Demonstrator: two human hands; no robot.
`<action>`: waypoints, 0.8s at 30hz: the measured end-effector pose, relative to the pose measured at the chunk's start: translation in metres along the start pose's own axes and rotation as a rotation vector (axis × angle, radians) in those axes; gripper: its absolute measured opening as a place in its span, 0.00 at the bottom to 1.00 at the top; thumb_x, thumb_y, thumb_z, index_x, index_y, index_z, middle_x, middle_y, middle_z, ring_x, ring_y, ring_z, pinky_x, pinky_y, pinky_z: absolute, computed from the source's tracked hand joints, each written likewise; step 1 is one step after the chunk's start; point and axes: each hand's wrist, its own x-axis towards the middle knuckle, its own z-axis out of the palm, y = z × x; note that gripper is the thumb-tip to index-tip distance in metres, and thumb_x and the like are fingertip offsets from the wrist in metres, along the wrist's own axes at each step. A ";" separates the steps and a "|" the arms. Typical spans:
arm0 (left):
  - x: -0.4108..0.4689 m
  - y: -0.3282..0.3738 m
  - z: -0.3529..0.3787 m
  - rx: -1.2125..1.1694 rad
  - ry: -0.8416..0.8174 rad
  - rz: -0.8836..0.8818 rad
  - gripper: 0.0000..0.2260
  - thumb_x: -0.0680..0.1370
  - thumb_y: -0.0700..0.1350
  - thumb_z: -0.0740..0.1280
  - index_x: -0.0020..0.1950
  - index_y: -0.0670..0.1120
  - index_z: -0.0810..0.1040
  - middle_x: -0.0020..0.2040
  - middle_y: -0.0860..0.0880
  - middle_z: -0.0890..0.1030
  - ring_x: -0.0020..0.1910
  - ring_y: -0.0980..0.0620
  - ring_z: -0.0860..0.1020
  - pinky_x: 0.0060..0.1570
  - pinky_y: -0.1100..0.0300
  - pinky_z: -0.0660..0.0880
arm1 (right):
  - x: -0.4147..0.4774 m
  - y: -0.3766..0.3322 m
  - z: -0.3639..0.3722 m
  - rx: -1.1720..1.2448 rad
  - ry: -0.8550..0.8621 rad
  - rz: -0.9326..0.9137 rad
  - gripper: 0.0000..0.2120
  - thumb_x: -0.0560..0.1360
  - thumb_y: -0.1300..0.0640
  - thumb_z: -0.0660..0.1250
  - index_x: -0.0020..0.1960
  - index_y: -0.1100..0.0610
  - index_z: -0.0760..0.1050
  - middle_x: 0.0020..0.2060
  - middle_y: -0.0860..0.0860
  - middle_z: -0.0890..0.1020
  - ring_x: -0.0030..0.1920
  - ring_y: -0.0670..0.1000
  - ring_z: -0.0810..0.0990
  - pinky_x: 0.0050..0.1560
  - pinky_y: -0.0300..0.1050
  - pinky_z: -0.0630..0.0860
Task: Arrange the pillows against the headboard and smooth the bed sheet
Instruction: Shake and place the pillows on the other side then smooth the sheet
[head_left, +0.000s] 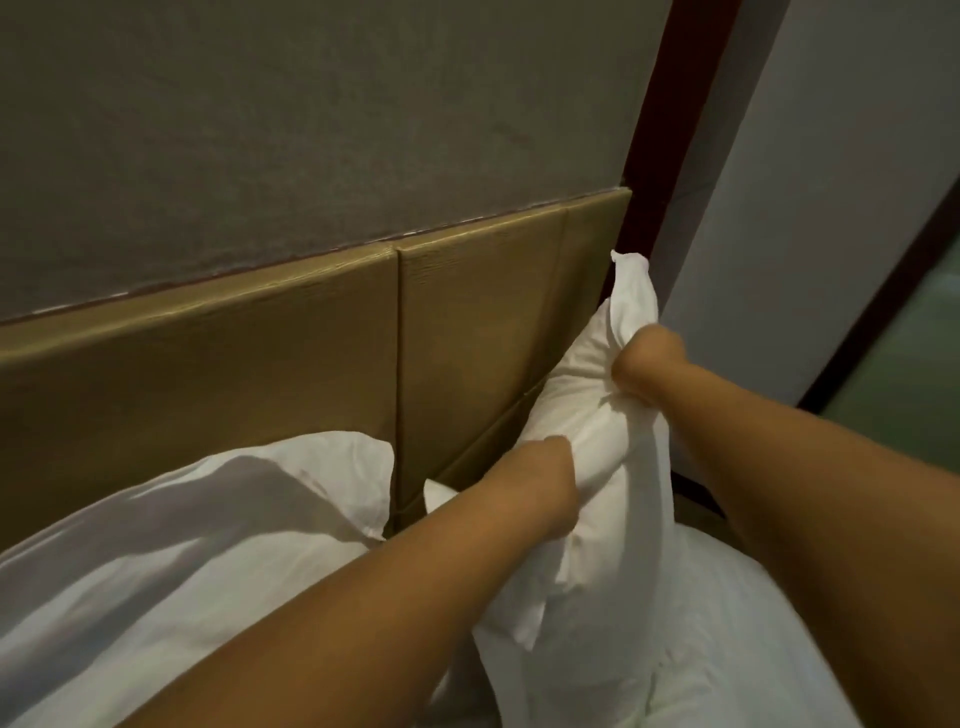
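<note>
Just past the left hand (543, 483) and right hand (647, 361), both gripping the pillow (579, 395), stand it against the headboard (260, 374)

Single wide-angle view from the person's head, facing forward and down across the bed (753, 649) toward the headboard (260, 374) and the wall (311, 130) above it. Both forearms enter from the lower edge. The left hand (540, 499) and right hand (644, 364) lie near the lens, right of centre. The frame is tilted, and the headboard's top edge rises rightward.
</note>
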 end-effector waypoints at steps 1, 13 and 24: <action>0.004 0.002 -0.002 -0.031 0.075 0.021 0.20 0.80 0.45 0.63 0.70 0.42 0.64 0.67 0.41 0.70 0.64 0.42 0.72 0.60 0.54 0.69 | 0.005 -0.004 -0.008 0.053 0.067 -0.008 0.26 0.76 0.62 0.66 0.71 0.65 0.63 0.68 0.61 0.69 0.66 0.61 0.72 0.65 0.49 0.70; 0.047 -0.057 -0.035 -0.282 0.291 -0.231 0.10 0.73 0.49 0.69 0.48 0.45 0.75 0.50 0.45 0.79 0.43 0.46 0.76 0.38 0.57 0.71 | 0.019 -0.026 0.007 0.554 -0.068 -0.163 0.17 0.77 0.68 0.59 0.66 0.64 0.67 0.60 0.62 0.74 0.49 0.56 0.74 0.48 0.49 0.79; -0.002 -0.065 -0.093 -0.029 0.612 0.067 0.11 0.76 0.41 0.62 0.35 0.50 0.66 0.42 0.48 0.76 0.42 0.45 0.75 0.38 0.53 0.71 | -0.019 -0.029 0.021 -0.199 0.086 -0.817 0.19 0.78 0.55 0.61 0.68 0.46 0.69 0.56 0.56 0.73 0.55 0.58 0.73 0.57 0.52 0.75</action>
